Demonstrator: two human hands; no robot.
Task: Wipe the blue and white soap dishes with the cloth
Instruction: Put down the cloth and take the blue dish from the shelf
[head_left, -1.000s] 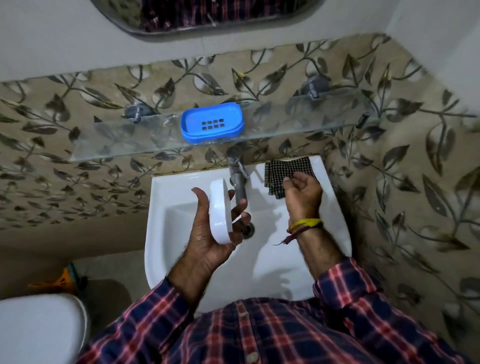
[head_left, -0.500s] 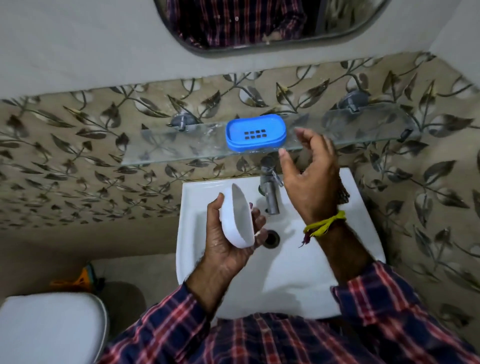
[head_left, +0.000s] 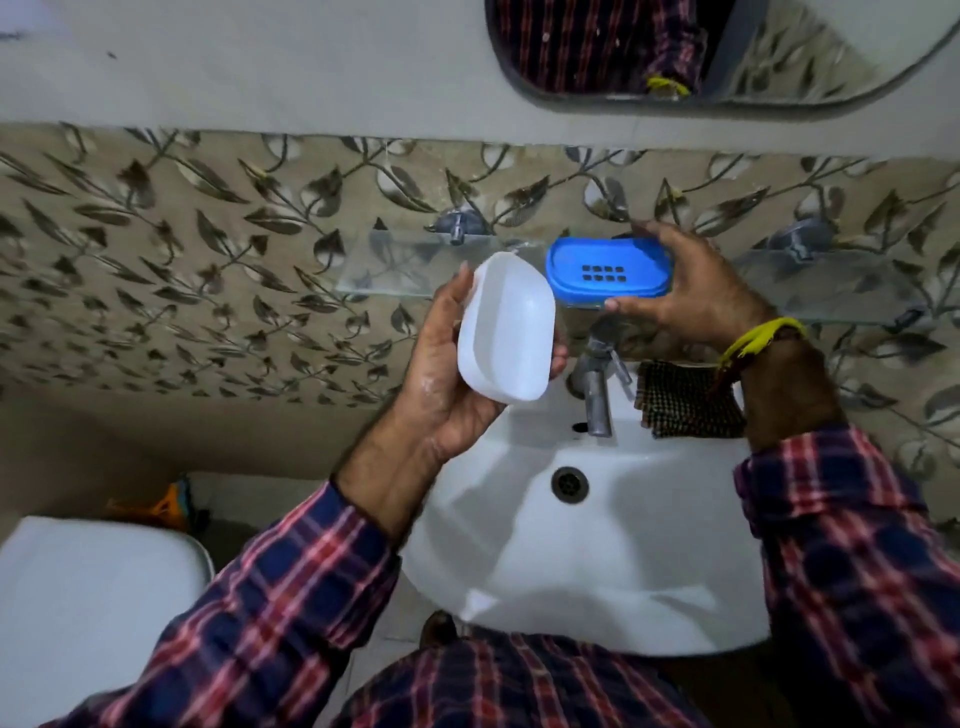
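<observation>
left hand (head_left: 447, 379) cradles the white dish (head_left: 506, 332), fingers curled round it; right hand (head_left: 696, 291) clasps the blue dish (head_left: 608, 270) on the shelf (head_left: 395, 265), likely to lift it; cloth (head_left: 685, 397) lies on the sink (head_left: 597, 571).

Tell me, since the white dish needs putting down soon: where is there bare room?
The glass shelf is bare left of the blue soap dish. The sink basin is open below the tap. The rim right of the tap is crowded by the checked cloth and right hand.
</observation>
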